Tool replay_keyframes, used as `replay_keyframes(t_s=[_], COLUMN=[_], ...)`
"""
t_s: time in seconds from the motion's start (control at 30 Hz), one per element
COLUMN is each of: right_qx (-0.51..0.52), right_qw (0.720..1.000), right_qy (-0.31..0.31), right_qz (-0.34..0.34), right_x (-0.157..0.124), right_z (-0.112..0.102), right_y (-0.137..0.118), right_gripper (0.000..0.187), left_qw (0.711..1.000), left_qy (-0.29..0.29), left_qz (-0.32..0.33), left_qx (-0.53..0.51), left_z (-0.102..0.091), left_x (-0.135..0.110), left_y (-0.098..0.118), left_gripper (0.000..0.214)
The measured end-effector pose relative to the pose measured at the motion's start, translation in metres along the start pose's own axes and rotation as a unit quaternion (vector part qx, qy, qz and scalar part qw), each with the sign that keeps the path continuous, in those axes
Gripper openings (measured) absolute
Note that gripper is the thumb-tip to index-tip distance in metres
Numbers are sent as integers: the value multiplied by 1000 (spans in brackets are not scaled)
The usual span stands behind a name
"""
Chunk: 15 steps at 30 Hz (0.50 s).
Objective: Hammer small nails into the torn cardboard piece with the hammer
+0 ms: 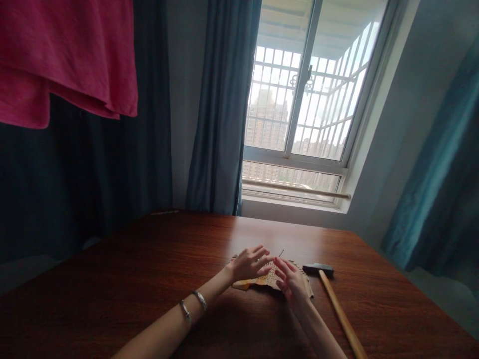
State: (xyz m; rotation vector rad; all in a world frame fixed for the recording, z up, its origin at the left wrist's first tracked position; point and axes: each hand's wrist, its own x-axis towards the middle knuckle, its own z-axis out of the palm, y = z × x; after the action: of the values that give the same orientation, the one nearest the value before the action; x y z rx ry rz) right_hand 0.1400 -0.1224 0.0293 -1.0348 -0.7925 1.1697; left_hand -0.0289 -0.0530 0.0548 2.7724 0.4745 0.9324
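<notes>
Both my hands rest on a small light wooden board (262,282) dotted with holes, lying on the brown table (149,279). My left hand (251,263) lies on the board's left part with its fingers stretched out and spread. My right hand (290,279) sits at the board's right part, fingers curled toward the left hand. A thin nail (281,253) stands up just above where the fingertips meet; whether my right fingers pinch it is unclear. Two bracelets (192,304) circle my left wrist.
A hammer with a dark head (318,269) and a long wooden handle (342,316) lies on the table right of the board. Behind the table are a barred window (299,99), blue curtains (220,109) and a hanging pink cloth (67,55).
</notes>
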Motion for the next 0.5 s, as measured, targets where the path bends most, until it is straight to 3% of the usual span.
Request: replay_keyframes(t_s=[0.1, 0.2, 0.33, 0.5], right_qx=[-59, -156, -282, -363], right_qw=[996, 980, 941, 910], right_qy=[9, 11, 7, -16], right_qz=[-61, -125, -189, -202], right_x=[9, 22, 39, 45], right_z=[-6, -10, -13, -17], right_y=[-3, -4, -1, 9], right_gripper=[40, 41, 34, 32], left_qw=[989, 933, 845, 807], left_qy=[105, 206, 209, 188], left_qz=[-76, -220, -338, -372], left_qx=[-69, -198, -359, -418], left_z=[7, 22, 39, 46], left_x=[5, 12, 17, 13], left_y=[-6, -17, -29, -28], left_gripper=[38, 36, 39, 35])
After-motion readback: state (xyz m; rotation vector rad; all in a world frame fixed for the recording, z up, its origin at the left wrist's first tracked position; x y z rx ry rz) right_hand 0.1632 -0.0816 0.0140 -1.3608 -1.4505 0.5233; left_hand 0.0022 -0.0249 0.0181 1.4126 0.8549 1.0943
